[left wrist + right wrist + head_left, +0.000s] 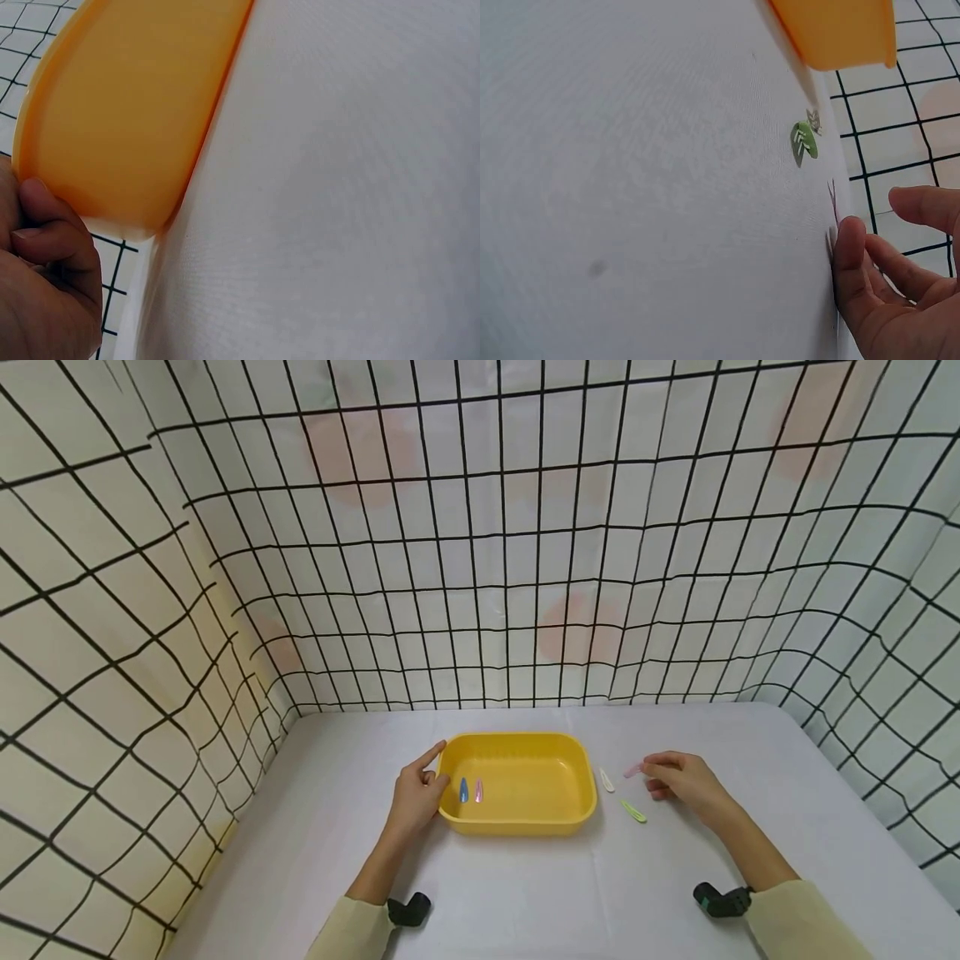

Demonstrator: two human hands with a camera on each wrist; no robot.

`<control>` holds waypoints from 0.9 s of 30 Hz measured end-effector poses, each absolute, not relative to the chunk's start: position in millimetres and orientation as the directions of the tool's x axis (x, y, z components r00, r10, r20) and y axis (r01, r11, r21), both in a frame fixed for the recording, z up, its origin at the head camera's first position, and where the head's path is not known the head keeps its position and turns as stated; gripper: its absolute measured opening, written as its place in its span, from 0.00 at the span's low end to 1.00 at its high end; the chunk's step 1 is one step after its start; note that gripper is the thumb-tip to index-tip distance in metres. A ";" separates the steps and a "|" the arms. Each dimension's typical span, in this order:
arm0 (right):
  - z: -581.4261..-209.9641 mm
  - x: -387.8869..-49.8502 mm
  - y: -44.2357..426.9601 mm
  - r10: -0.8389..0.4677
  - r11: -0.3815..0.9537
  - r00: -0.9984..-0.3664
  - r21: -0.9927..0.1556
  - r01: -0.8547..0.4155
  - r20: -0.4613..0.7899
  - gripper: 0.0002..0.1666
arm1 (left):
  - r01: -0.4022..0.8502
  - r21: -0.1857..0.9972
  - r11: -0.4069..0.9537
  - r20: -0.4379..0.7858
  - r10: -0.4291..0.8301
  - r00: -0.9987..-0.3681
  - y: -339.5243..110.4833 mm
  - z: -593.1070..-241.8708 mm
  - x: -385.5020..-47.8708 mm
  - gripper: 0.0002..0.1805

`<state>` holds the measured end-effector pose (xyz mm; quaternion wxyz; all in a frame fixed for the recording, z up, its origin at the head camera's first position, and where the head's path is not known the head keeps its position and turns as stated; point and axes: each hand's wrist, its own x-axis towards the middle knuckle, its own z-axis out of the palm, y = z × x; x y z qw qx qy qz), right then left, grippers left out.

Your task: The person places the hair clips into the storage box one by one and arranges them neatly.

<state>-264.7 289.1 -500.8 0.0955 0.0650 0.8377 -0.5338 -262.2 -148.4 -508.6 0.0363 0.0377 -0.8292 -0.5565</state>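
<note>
In the head view my left hand (417, 792) grips the left rim of a yellow tray (517, 828), index finger stretched along the edge. The left wrist view shows its curled fingers (56, 232) against the tray's end. A blue hair clip (464, 790) and a pink hair clip (478, 791) lie inside, near the left wall. Right of the tray, my right hand (686, 781) has its fingertips at another pink hair clip (633, 770). In the right wrist view that clip (833, 196) shows edge-on beside one digit, while another digit stands apart from it.
A white hair clip (607, 780) and a green hair clip (633, 812) lie on the white tabletop (525, 893) between the tray and my right hand. Black-gridded white cloth (480, 560) walls the table at the back and sides. Each wrist wears a black camera (722, 901).
</note>
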 end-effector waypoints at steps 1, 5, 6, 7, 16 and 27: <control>-501.1 -265.4 288.8 0.007 0.423 -0.973 -0.881 0.211 -0.230 0.32 | -0.026 0.926 0.375 0.014 -0.103 -0.995 -148.2 -508.3 -262.0 0.33; -501.5 -269.3 286.5 0.006 0.439 -0.976 -0.876 0.200 -0.219 0.31 | -0.032 0.927 0.373 0.009 -0.107 -0.994 -147.8 -507.2 -261.4 0.34; -502.0 -270.3 285.8 0.006 0.454 -0.977 -0.870 0.193 -0.213 0.31 | -0.033 0.927 0.373 0.008 -0.108 -0.994 -147.8 -507.1 -261.4 0.34; -502.8 -271.6 284.8 0.014 0.473 -0.978 -0.860 0.191 -0.209 0.29 | -0.035 0.927 0.374 0.006 -0.109 -0.994 -147.9 -507.0 -261.4 0.34; -511.4 -278.2 275.8 0.077 0.676 -0.986 -0.719 0.163 -0.150 0.29 | -0.031 0.926 0.376 0.010 -0.106 -0.994 -148.6 -506.2 -260.5 0.34; -515.8 -280.4 273.7 0.095 0.755 -0.995 -0.649 0.088 -0.024 0.23 | -0.025 0.931 0.364 0.011 -0.095 -0.995 -147.6 -505.4 -259.8 0.33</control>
